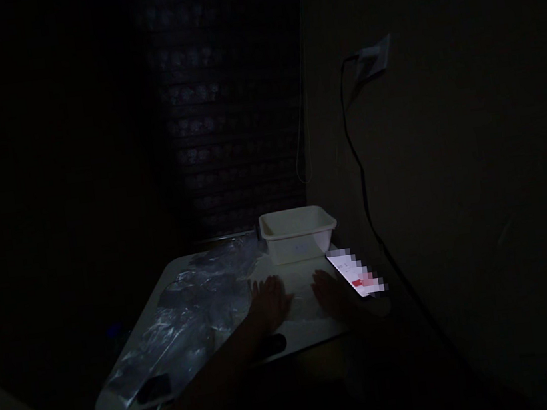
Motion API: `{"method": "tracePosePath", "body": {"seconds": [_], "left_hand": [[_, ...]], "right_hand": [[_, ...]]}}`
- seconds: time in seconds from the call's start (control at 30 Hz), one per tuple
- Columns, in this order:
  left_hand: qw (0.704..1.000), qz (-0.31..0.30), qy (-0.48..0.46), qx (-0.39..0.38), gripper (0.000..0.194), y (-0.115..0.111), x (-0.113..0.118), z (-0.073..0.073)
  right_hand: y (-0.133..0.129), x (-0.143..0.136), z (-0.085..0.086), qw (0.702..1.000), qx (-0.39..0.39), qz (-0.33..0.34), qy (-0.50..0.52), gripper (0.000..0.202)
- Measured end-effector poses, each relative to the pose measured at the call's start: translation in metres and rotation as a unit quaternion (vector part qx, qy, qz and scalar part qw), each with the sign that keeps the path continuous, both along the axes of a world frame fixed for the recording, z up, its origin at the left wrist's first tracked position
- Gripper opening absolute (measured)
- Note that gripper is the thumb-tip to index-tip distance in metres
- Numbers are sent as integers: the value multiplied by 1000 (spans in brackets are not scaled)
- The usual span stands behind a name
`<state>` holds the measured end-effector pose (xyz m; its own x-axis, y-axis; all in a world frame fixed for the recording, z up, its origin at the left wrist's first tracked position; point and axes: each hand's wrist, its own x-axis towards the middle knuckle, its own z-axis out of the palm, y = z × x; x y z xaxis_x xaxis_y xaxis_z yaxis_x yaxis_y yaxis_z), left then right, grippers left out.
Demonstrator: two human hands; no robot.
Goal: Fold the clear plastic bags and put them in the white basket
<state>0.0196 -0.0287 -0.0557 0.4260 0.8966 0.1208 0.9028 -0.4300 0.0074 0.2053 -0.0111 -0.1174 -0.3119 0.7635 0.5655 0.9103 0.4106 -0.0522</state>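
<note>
In dim light, my left hand [269, 302] lies palm down near the middle of a small white table [175, 266], its fingers stretched forward and apart. My right hand [333, 294] rests a little to its right, also with fingers extended, though darker and partly blurred. Between the two hands is a pale, thin, flat sheet [304, 307], perhaps plastic; its edges are hard to make out. Clear crinkled plastic bags [181, 311] spread over the table's left side, close to my left forearm.
A white plastic basin [302, 247] stands beyond my hands. A lit phone [353, 274] lies at the right edge. Near the front edge is a dark oval slot [274, 345]. A black cable [362, 180] hangs from a wall socket [375, 59]. Behind is a blind [222, 117].
</note>
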Motion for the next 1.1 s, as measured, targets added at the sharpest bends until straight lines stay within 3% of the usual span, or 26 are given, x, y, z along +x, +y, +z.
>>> {"method": "tracePosePath", "body": {"seconds": [0.13, 0.23, 0.4, 0.77, 0.97, 1.1], "left_hand": [[999, -35, -23, -22, 49, 2, 14, 0], [998, -46, -25, -31, 47, 0, 25, -6], [1000, -20, -3, -19, 47, -3, 25, -16], [999, 42, 21, -9, 67, -1, 20, -19], [999, 45, 7, 12, 59, 4, 16, -10], [1000, 8, -10, 28, 51, 6, 20, -1]], "right_hand": [[1, -20, 8, 999, 6, -35, -16, 33], [-6, -33, 13, 999, -12, -13, -49, 36], [-17, -35, 17, 998, -26, -6, -53, 42], [-22, -20, 13, 999, 3, -44, -28, 44], [0, 16, 14, 998, -14, -14, -64, 33], [11, 28, 22, 992, 86, -68, -64, 38]]}}
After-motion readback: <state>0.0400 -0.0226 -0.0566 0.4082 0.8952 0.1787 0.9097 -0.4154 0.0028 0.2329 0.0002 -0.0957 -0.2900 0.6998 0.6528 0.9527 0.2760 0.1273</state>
